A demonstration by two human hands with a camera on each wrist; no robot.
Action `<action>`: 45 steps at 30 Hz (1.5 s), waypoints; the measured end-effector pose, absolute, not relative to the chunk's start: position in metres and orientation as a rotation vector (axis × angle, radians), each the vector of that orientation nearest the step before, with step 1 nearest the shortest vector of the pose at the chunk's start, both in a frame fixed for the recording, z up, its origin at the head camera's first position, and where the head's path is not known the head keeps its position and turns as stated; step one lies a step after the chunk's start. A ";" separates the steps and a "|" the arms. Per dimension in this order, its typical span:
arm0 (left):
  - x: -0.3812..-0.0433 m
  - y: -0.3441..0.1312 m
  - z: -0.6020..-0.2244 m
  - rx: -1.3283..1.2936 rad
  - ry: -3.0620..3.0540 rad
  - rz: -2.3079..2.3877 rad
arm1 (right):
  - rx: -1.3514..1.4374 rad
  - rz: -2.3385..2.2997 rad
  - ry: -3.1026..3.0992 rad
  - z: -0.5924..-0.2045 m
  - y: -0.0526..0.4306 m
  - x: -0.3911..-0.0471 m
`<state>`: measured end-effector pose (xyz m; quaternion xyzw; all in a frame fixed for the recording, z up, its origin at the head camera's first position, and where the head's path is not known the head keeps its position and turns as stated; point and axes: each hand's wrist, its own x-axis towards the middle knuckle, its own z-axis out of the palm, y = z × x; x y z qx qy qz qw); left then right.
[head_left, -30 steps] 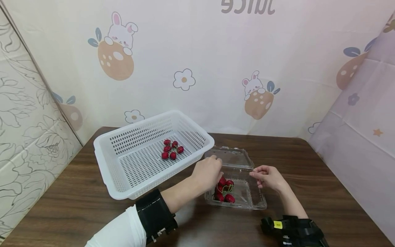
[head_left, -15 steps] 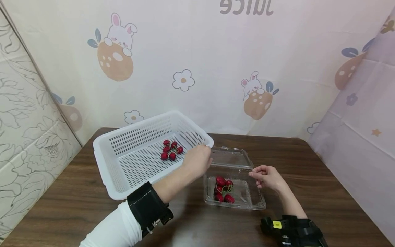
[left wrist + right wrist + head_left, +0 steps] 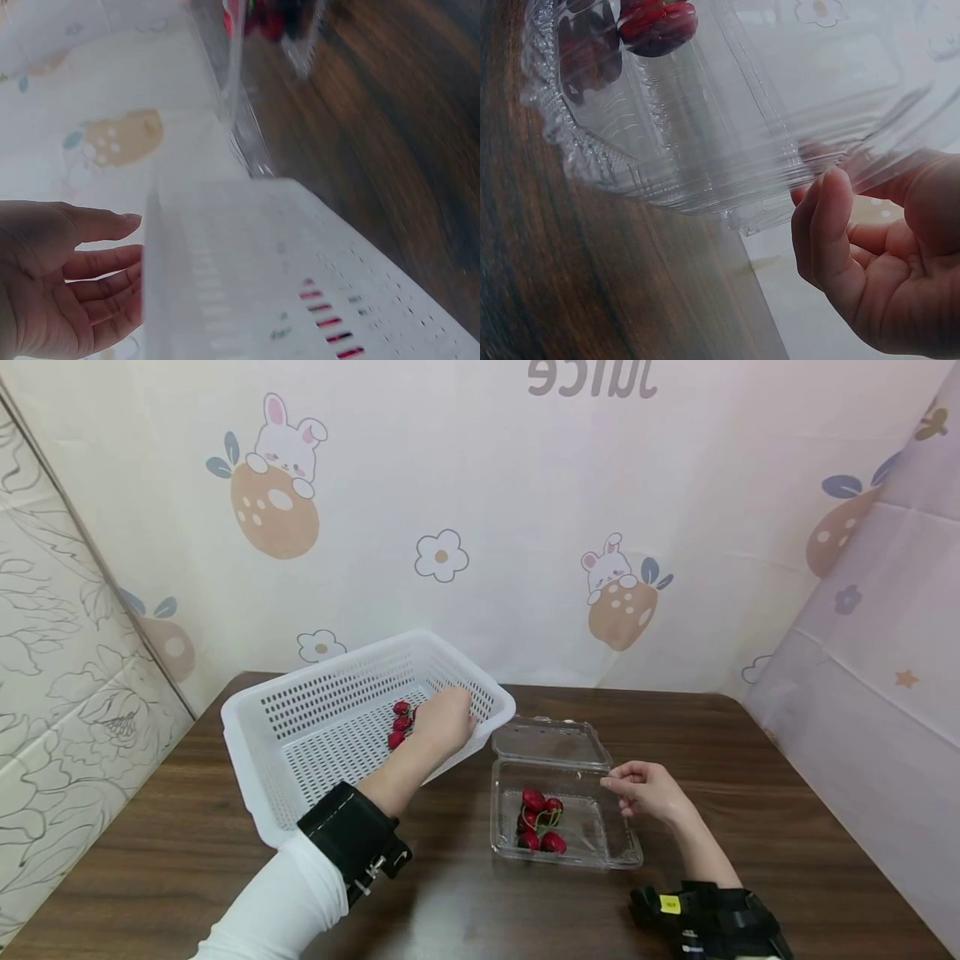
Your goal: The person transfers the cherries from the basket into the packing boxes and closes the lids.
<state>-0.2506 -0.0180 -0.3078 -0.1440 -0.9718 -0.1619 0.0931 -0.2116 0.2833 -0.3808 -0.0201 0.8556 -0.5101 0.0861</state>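
In the head view my left hand (image 3: pixel 445 720) reaches over the right side of a white perforated plastic basket (image 3: pixel 330 700). It partly hides several red cherries (image 3: pixel 401 724) on the basket floor. The left wrist view has the thumb and fingers of this hand (image 3: pixel 71 292) apart beside the basket wall, nothing visible between them. To the right, a clear plastic clamshell box (image 3: pixel 588 827) stands with its lid (image 3: pixel 551 742) folded back. Several stemmed cherries (image 3: pixel 534 800) lie in its left part. My right hand (image 3: pixel 651 789) pinches the box's right edge between thumb and fingers (image 3: pixel 832 199).
Both containers stand on a dark wood table (image 3: pixel 457 893). Behind it hangs a pale printed cloth (image 3: pixel 510 527), with another patterned panel (image 3: pixel 75 693) at the left. A black strap (image 3: pixel 356 835) wraps the left wrist, and a black device (image 3: pixel 712 918) the right.
My left hand has moved left, from above the clear box, across the basket rim and over the cherries in the basket. The right hand stays at the box edge.
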 end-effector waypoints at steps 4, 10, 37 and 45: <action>-0.261 -0.025 -0.312 -0.345 -2.927 -0.468 | -0.052 -1.527 2.544 -0.381 0.283 -0.212; -0.271 -0.034 -0.316 -0.264 -2.975 -0.447 | -0.033 -1.551 2.528 -0.382 0.282 -0.212; -0.285 -0.052 -0.332 -0.065 -3.151 -0.424 | -0.043 -1.536 2.543 -0.381 0.282 -0.212; -0.286 -0.052 -0.336 -0.072 -3.208 -0.360 | -0.063 -1.510 2.564 -0.382 0.283 -0.212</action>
